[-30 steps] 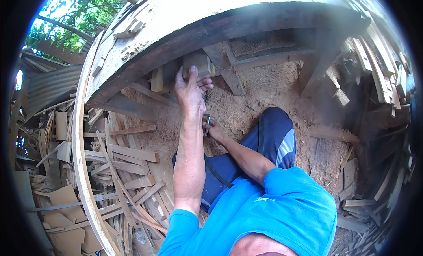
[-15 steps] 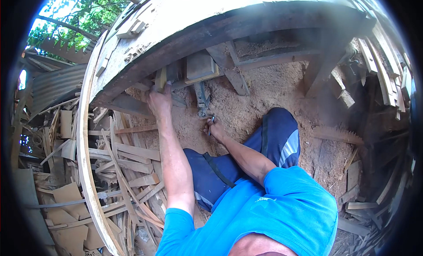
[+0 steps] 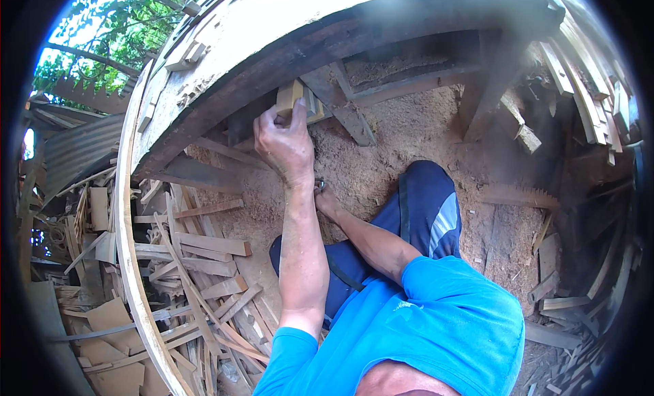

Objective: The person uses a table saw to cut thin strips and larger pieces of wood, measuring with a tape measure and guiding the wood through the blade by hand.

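1. Two hands are in view: one left hand (image 3: pixel 285 144) and one right hand (image 3: pixel 325 198).
2. One pale wood block (image 3: pixel 289 96) is held in the left hand. The thumb is set on one side and the fingers on the other, with the grip opened only to the block's width.
3. The block is located beneath the near edge of one workbench (image 3: pixel 286 21), just left of one grey block (image 3: pixel 311 104). Whether the two blocks are touching cannot be told.
4. One small grey item (image 3: pixel 319 185) is pinched in the right hand in a narrow grip, just beside the left wrist. It is mostly hidden; its kind cannot be told.
5. Two legs in dark blue trousers (image 3: pixel 428 205) are bent over the sawdust (image 3: pixel 388 137).
6. One long pale board (image 3: pixel 123 192) and one corrugated sheet (image 3: pixel 82 145) are seen at the left.
7. Many wood offcuts (image 3: pixel 221 245) are piled there; an exact count cannot be made.
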{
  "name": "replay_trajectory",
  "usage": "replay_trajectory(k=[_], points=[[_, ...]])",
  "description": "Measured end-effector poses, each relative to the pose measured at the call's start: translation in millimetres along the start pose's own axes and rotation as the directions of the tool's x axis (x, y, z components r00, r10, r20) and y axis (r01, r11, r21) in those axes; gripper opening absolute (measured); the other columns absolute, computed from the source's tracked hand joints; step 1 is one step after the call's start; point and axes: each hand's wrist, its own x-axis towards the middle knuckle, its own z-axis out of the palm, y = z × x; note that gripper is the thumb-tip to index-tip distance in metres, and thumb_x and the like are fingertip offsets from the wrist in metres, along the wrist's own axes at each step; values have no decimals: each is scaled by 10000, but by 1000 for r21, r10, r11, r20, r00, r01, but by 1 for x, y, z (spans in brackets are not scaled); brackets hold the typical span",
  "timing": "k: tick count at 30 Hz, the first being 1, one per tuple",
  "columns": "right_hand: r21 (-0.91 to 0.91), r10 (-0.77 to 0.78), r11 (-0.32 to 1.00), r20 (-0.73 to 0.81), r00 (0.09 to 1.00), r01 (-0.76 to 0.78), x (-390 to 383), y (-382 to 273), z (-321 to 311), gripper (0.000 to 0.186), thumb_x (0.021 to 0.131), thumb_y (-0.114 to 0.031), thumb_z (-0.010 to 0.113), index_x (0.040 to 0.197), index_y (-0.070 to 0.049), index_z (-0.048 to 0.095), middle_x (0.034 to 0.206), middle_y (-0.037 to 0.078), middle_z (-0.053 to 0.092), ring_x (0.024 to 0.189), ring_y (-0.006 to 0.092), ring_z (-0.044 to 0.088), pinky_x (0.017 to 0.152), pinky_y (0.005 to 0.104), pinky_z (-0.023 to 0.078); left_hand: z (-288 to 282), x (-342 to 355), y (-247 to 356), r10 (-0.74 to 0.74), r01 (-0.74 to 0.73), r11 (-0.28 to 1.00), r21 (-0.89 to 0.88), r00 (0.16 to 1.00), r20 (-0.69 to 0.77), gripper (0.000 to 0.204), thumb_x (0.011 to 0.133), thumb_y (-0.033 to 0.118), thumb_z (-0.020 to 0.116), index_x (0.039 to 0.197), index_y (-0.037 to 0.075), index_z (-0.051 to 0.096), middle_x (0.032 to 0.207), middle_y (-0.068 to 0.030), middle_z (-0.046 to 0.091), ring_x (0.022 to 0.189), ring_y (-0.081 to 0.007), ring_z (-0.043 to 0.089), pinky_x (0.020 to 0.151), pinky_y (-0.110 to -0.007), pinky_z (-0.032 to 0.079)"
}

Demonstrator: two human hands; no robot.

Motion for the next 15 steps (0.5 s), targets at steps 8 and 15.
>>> replay_trajectory(k=[8,15], points=[[498,313,735,352,882,-460,-32,-92,17,305,979,-300,569,1033,1,577,852,155,633,712,265,571,630,400,432,11,7,-8,111,-110,983,145,994,0,410,723,339,866,812,-38,729,696,-114,596,767,-281,556,794,-442,437],[178,207,949,270,940,-260,-46,-69,-80,219,962,-225,646,1138,-101,606,678,-12,572,471,56,414,382,246,284,4,3,-22,108,-116,973,199,993,50,519,705,475,855,892,8,732,948,-124,590,963,-319,540,864,-462,412]])
